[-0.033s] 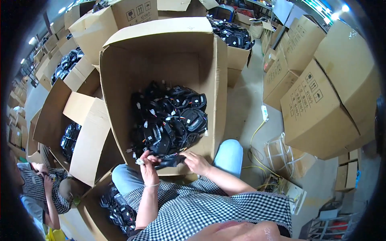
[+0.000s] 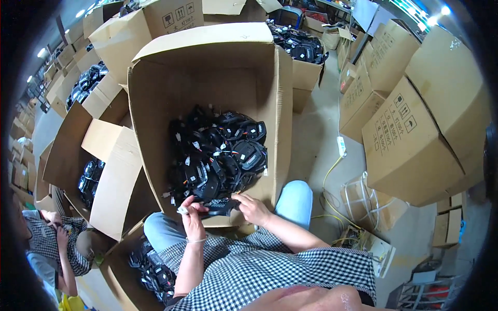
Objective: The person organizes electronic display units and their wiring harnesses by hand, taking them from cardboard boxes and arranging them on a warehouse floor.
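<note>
Between my hands is a black plastic housing (image 2: 220, 206), its flat face turned partly upward with small light markings on it. My left hand (image 2: 192, 217) grips its left end with bent fingers. A small white piece (image 2: 182, 210) shows at those fingers; I cannot tell what it is. My right hand (image 2: 253, 209) pinches the housing's right end between thumb and fingers. Just beyond it, inside a tall open carton (image 2: 282, 119), lies a heap of similar black housings (image 2: 218, 147) with thin wires and white plugs.
To the left, another open carton (image 2: 111, 142) holds glossy black parts (image 2: 91, 176). More black units (image 2: 155, 274) lie in a box beside my left leg. A co-worker (image 2: 52, 238) sits at the far left. Large closed cartons (image 2: 410, 140) stand right; a yellow cable (image 2: 326, 186) crosses the floor.
The black housing has tilted between my hands, so more of its broad face shows. Both hands keep their hold and have barely shifted.
</note>
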Demonstrator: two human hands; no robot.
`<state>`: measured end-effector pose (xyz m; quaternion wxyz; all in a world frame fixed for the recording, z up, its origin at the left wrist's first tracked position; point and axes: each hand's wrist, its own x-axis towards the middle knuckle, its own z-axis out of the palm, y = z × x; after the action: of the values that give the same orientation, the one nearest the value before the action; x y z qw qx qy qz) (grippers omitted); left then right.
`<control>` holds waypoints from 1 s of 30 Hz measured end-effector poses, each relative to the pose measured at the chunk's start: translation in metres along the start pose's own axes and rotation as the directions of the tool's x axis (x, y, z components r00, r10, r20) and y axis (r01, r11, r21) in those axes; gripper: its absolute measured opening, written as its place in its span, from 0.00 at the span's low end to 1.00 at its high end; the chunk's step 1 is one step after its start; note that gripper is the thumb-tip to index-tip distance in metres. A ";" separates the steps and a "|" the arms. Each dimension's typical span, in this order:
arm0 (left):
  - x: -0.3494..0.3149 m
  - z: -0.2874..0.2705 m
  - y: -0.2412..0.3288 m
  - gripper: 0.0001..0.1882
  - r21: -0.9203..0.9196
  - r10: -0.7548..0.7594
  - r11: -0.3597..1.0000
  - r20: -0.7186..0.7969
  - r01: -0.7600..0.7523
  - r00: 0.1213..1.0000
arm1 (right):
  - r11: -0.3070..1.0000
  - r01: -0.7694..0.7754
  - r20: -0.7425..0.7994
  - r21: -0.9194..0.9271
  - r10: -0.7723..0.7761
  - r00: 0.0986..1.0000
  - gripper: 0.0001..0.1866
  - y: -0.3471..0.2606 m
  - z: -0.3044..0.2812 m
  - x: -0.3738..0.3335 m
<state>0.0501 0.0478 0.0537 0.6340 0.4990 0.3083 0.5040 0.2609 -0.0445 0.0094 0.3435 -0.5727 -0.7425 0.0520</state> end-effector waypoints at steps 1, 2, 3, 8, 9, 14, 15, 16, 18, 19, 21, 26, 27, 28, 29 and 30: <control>-0.004 0.004 -0.001 0.24 0.069 0.052 0.996 0.020 -0.054 0.998 | 1.000 0.001 -0.004 0.002 -0.001 1.000 0.05 0.006 0.010 -0.001; -0.006 -0.001 -0.012 0.24 0.116 0.096 0.987 0.104 -0.108 0.990 | 0.988 -0.119 -0.059 -0.100 0.114 0.992 0.06 0.009 0.023 0.000; -0.010 -0.004 -0.015 0.21 0.381 0.093 0.912 0.165 -0.150 0.982 | 0.951 -0.243 -0.124 -0.193 0.222 0.967 0.07 0.005 0.022 0.005; -0.048 -0.017 -0.030 0.25 0.732 -0.072 0.585 0.476 -0.349 0.877 | 0.849 -0.464 0.372 -0.253 0.528 0.764 0.09 -0.005 0.008 -0.022; -0.055 -0.012 -0.022 0.26 0.715 -0.097 0.576 0.540 -0.396 0.836 | 0.734 -0.674 0.334 0.084 0.616 0.713 0.09 -0.008 0.011 -0.031; -0.077 -0.023 -0.016 0.24 0.715 -0.147 0.637 0.480 -0.289 0.865 | 0.442 -0.779 0.448 0.445 0.644 0.621 0.10 -0.044 -0.019 -0.038; -0.083 -0.027 -0.015 0.24 0.709 -0.198 0.675 0.438 -0.202 0.877 | 0.575 -0.712 0.396 0.404 0.591 0.702 0.10 -0.052 -0.022 -0.038; -0.085 -0.030 -0.013 0.22 0.731 -0.236 0.647 0.462 -0.216 0.855 | 0.603 -0.680 0.403 0.416 0.548 0.733 0.09 -0.058 -0.023 -0.036; -0.087 -0.030 -0.019 0.19 0.749 -0.265 0.639 0.427 -0.174 0.864 | 0.571 -0.677 0.462 0.465 0.495 0.735 0.08 -0.066 -0.017 -0.029; -0.083 -0.028 -0.025 0.19 0.757 -0.299 0.646 0.373 -0.101 0.878 | 0.500 -0.709 0.510 0.497 0.493 0.705 0.07 -0.066 -0.012 -0.025; -0.069 -0.025 -0.033 0.19 0.749 -0.286 0.654 0.371 -0.102 0.883 | 0.276 -0.683 0.482 0.676 0.534 0.694 0.07 -0.059 0.020 -0.027; -0.042 -0.021 -0.040 0.18 0.728 -0.283 0.674 0.410 -0.124 0.867 | 0.153 -0.713 0.522 0.684 0.580 0.625 0.11 -0.064 0.016 -0.002; -0.040 -0.023 -0.039 0.18 0.737 -0.285 0.661 0.421 -0.142 0.861 | 0.151 -0.745 0.529 0.650 0.614 0.586 0.11 -0.066 0.020 0.001; -0.042 -0.026 -0.037 0.18 0.746 -0.302 0.653 0.417 -0.133 0.858 | 0.196 -0.756 0.531 0.624 0.604 0.594 0.11 -0.069 0.017 0.004; -0.046 -0.029 -0.038 0.18 0.752 -0.313 0.646 0.418 -0.132 0.853 | 0.245 -0.761 0.526 0.600 0.595 0.607 0.11 -0.072 0.016 0.005; -0.052 -0.031 -0.041 0.18 0.743 -0.281 0.652 0.420 -0.149 0.863 | 0.209 -0.769 0.551 0.604 0.588 0.592 0.12 -0.072 0.023 -0.001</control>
<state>0.0206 0.0085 -0.0005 0.4437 0.8170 0.3327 0.1579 0.1898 -0.0623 0.0256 0.4242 -0.6088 -0.3317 0.5826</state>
